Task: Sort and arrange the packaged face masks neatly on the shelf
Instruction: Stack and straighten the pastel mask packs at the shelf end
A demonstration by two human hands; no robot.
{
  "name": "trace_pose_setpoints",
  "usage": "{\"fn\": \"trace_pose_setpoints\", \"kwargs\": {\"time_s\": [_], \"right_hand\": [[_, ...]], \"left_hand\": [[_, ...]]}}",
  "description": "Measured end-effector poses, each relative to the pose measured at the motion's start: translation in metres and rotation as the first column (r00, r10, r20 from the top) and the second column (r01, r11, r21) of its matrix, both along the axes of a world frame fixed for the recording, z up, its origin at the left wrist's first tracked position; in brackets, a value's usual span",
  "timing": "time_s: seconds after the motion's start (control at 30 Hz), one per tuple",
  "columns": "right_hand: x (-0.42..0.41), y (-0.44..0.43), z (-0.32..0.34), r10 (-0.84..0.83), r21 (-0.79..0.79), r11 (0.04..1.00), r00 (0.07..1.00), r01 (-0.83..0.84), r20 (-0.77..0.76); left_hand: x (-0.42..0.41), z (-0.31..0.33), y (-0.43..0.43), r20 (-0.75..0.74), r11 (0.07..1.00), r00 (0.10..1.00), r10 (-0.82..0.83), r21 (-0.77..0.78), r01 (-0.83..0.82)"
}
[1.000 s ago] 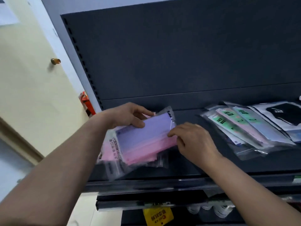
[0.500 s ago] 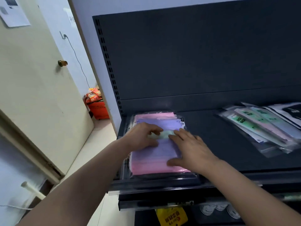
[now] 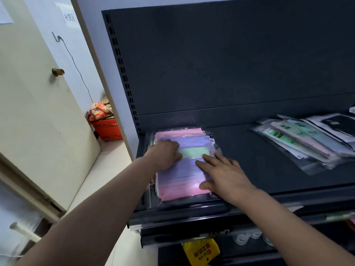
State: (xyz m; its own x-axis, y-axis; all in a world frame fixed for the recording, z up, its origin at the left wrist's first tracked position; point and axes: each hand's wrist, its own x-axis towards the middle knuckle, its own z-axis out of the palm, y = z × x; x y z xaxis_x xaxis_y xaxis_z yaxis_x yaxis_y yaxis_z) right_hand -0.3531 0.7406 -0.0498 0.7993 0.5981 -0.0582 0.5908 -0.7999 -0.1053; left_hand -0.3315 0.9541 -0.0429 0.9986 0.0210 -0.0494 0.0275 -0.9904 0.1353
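A stack of clear-wrapped mask packs [image 3: 184,175] in pink, purple and green lies flat at the left end of the dark shelf [image 3: 249,160]. My left hand [image 3: 165,154] rests on the stack's left side with fingers laid flat over it. On the stack's right side my right hand [image 3: 222,174] presses down, fingers spread and straight. A second, fanned pile of mask packs [image 3: 299,143] with green "FACE MASK" labels sits at the shelf's right, untouched. A black-and-white mask pack [image 3: 338,125] lies at the far right on that pile.
The shelf's dark back panel [image 3: 230,64] rises behind. A cream door [image 3: 38,112] with a brass knob stands at the left. A red basket [image 3: 107,127] of goods sits on the floor beside the shelf. A yellow packet [image 3: 201,250] hangs on the lower tier.
The pink and purple packs, held up off the shelf a second ago, now lie flat on its left end. Both hands went from gripping them to pressing flat on top.
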Motion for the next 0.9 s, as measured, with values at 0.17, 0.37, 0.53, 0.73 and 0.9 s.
{"fn": "trace_pose_setpoints", "kwargs": {"time_s": [0.17, 0.37, 0.53, 0.73, 0.9], "right_hand": [[0.007, -0.001, -0.002, -0.024, -0.001, 1.0, 1.0, 0.024, 0.005], [0.003, -0.002, -0.003, 0.022, 0.049, 0.999, 0.998, -0.019, -0.062], [0.005, 0.0, -0.003, 0.027, 0.059, 0.998, 0.997, -0.023, -0.071], [0.008, 0.006, -0.004, -0.017, 0.025, 1.0, 0.998, 0.019, -0.053], [0.011, 0.004, 0.001, -0.035, 0.076, 0.996, 0.988, 0.047, -0.149]], "left_hand": [[0.009, -0.003, -0.006, 0.04, 0.998, 0.998, 0.056, 0.023, -0.057], [0.017, -0.006, -0.008, -0.023, 1.0, 1.0, -0.009, -0.003, 0.009], [0.024, 0.001, -0.003, -0.085, 0.996, 0.994, -0.07, -0.067, 0.064], [0.027, -0.002, 0.005, -0.023, 0.999, 0.999, 0.024, -0.047, -0.025], [0.031, -0.001, 0.001, -0.015, 0.999, 0.999, -0.044, -0.012, 0.044]]}}
